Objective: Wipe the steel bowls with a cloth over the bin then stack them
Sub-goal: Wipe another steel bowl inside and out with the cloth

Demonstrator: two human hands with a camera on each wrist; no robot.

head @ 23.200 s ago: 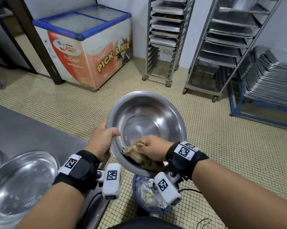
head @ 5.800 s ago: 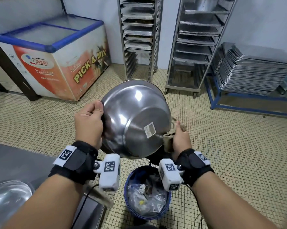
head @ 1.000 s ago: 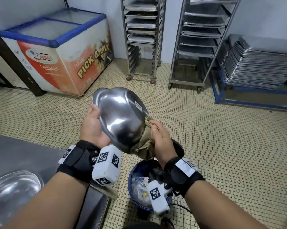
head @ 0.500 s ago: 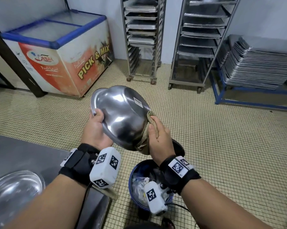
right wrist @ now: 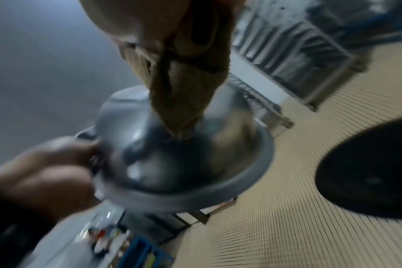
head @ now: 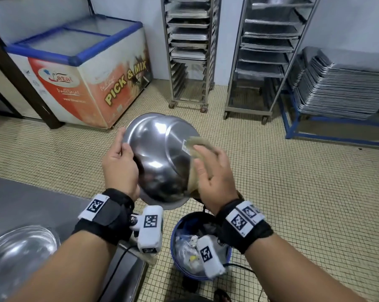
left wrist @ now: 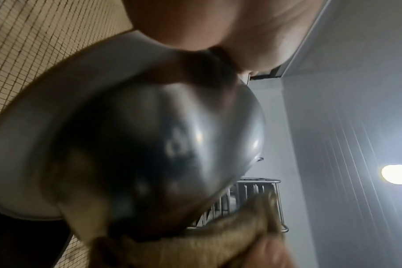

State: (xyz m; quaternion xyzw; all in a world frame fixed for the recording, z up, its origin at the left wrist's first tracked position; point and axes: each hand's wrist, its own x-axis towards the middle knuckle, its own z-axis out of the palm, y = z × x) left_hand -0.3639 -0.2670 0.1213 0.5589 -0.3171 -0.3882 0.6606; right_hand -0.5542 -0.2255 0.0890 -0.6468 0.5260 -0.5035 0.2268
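I hold a steel bowl tilted with its outer side toward me, above a blue-rimmed bin full of rubbish. My left hand grips the bowl's left rim, thumb on the outside. A tan cloth lies under my right hand, which holds it and presses it against the bowl's right outer side, near a white label. The left wrist view is blurred, showing the bowl and cloth. In the right wrist view the cloth hangs from the hand onto the bowl.
Another steel bowl sits on the steel table at lower left. On the tiled floor beyond stand a chest freezer, two tray racks and a stack of trays.
My right hand has slid the cloth up over the bowl's outer side toward the label. The bowl has turned slightly in my left hand, which keeps its grip on the rim.
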